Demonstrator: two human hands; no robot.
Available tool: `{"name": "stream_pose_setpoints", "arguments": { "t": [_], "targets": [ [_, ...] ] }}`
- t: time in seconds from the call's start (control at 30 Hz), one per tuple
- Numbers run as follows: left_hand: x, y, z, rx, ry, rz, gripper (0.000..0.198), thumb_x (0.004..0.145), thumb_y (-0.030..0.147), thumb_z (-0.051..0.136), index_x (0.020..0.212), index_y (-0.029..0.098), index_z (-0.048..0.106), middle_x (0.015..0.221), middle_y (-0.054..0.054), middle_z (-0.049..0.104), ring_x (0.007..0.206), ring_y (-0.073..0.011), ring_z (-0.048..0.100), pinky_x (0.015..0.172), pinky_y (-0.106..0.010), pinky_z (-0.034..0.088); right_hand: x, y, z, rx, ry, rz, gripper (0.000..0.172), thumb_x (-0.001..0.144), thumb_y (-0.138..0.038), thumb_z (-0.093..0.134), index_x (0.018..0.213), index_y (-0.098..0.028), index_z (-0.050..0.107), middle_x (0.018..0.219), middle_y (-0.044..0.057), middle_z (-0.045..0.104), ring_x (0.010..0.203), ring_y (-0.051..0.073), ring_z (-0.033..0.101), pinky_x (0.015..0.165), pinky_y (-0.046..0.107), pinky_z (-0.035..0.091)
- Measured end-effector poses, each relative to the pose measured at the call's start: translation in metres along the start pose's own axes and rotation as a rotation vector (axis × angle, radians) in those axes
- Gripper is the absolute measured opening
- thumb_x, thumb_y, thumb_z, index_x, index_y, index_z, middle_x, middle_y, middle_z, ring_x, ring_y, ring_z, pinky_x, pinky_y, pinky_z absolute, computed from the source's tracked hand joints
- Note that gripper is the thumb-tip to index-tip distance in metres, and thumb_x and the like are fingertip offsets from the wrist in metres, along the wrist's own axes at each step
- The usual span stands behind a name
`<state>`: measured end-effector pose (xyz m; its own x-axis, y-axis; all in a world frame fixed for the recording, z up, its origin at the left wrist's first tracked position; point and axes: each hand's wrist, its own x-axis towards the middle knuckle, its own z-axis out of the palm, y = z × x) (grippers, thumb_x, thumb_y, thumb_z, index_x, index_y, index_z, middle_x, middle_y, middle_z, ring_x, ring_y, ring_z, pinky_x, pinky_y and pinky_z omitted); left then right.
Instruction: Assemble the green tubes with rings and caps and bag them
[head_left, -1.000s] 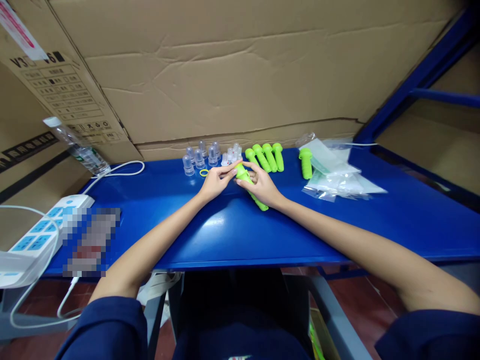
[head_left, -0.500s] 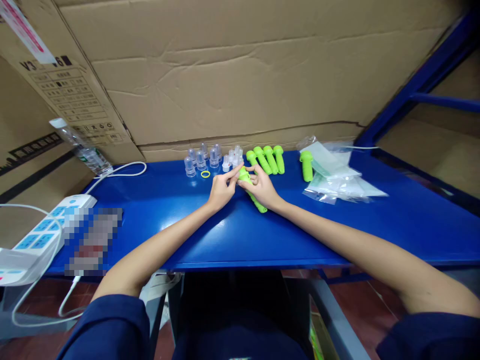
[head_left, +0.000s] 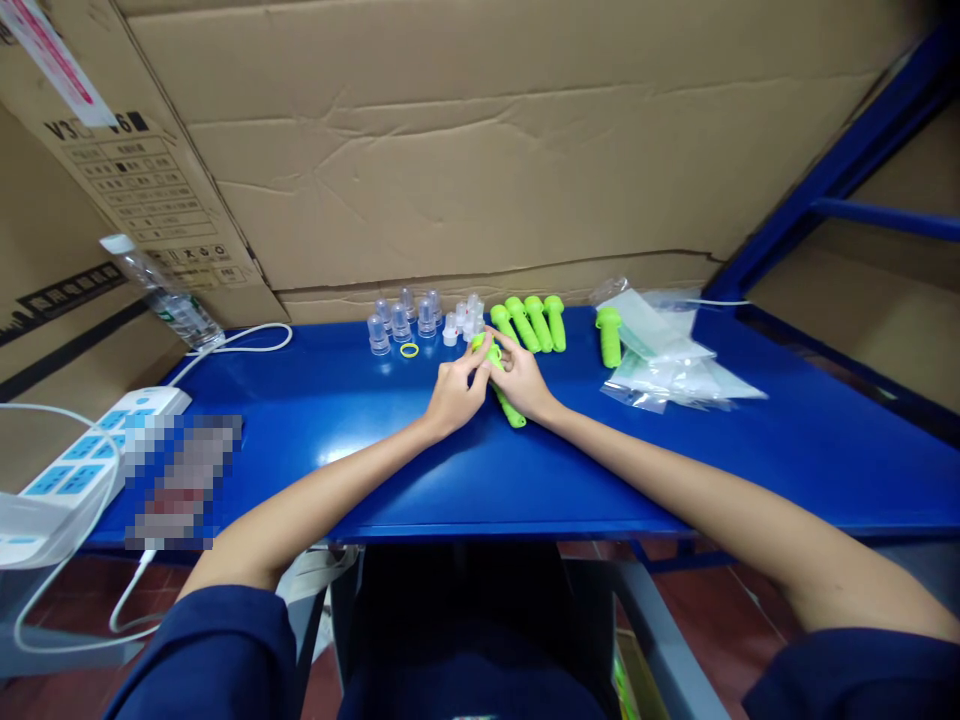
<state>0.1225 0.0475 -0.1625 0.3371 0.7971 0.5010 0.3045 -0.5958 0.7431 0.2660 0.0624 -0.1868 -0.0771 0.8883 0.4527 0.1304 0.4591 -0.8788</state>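
Note:
Both hands meet over one lime-green flashlight-shaped body point(head_left: 511, 408), its wide head up between the fingers and its narrower ribbed end pointing down toward me. My right hand point(head_left: 525, 382) wraps around the body below the head. With thumb and fingers closed at the head, my left hand point(head_left: 456, 392) grips it from the left side. The fingers hide part of the head. Just behind the hands stand several small white-and-clear caps point(head_left: 451, 329). Left of them are several clear domed covers point(head_left: 379, 337) and a yellow ring point(head_left: 409, 350) lying flat.
Several similar green bodies point(head_left: 555, 325) lie in a row behind my right hand, and another green body point(head_left: 610, 338) rests beside clear plastic bags point(head_left: 675, 365). At left are a bottle point(head_left: 172, 300), a power strip point(head_left: 97, 440) and a blurred-out phone-like object point(head_left: 187, 480). Cardboard point(head_left: 465, 150) walls the table's back.
My left hand has turned and closed onto the head of the green body, where its fingers were extended before. The right hand keeps its hold. The view has shifted slightly.

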Motion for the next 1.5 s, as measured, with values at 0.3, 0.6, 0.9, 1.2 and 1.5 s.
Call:
{"name": "stream_pose_setpoints", "arguments": {
  "t": [0.3,0.6,0.9,1.2,1.5],
  "targets": [
    [-0.003,0.004,0.002,0.159,-0.023,-0.005,0.048,0.096,0.014,0.046,0.141,0.023,0.061,0.144,-0.006,0.060,0.138,-0.0256,0.054,0.119,-0.045,0.041,0.000,0.008,-0.002,-0.028,0.032,0.014,0.063,0.077,-0.041,0.070,0.132,-0.012,0.061,0.125,0.019,0.070,0.110,0.031,0.071,0.103,0.051,0.053],
    [-0.002,0.015,-0.002,0.304,-0.077,-0.033,0.049,0.099,0.016,0.043,0.146,0.025,0.053,0.145,-0.009,0.059,0.135,-0.0251,0.057,0.111,-0.044,0.041,0.000,-0.001,-0.001,-0.086,0.086,0.002,0.064,0.076,-0.049,0.070,0.128,-0.014,0.057,0.120,0.020,0.071,0.109,0.032,0.072,0.096,0.048,0.057],
    [-0.004,0.013,0.000,0.149,0.068,-0.110,0.038,0.097,0.026,0.053,0.135,0.022,0.046,0.134,-0.008,0.068,0.127,-0.0234,0.063,0.114,-0.048,0.030,-0.003,-0.010,0.000,-0.024,0.098,-0.034,0.060,0.081,-0.047,0.072,0.122,-0.025,0.035,0.102,0.011,0.073,0.087,0.024,0.075,0.074,0.040,0.062],
    [0.011,-0.012,-0.005,-0.090,0.217,0.028,0.012,0.097,0.025,0.056,0.108,0.021,0.054,0.113,-0.006,0.069,0.101,-0.0167,0.070,0.097,-0.032,0.051,-0.007,-0.025,0.004,0.114,0.042,0.031,0.056,0.082,-0.054,0.072,0.114,-0.028,0.035,0.077,-0.004,0.064,0.054,0.014,0.062,0.051,0.029,0.052],
    [0.015,-0.016,-0.018,0.030,0.275,0.173,0.007,0.091,0.025,0.066,0.096,0.019,0.065,0.098,-0.005,0.070,0.096,-0.0177,0.066,0.092,-0.031,0.051,-0.015,-0.033,0.009,0.135,-0.049,0.059,0.053,0.091,-0.065,0.055,0.123,-0.029,0.032,0.070,-0.006,0.061,0.052,0.014,0.061,0.050,0.030,0.052]
  ]
}}
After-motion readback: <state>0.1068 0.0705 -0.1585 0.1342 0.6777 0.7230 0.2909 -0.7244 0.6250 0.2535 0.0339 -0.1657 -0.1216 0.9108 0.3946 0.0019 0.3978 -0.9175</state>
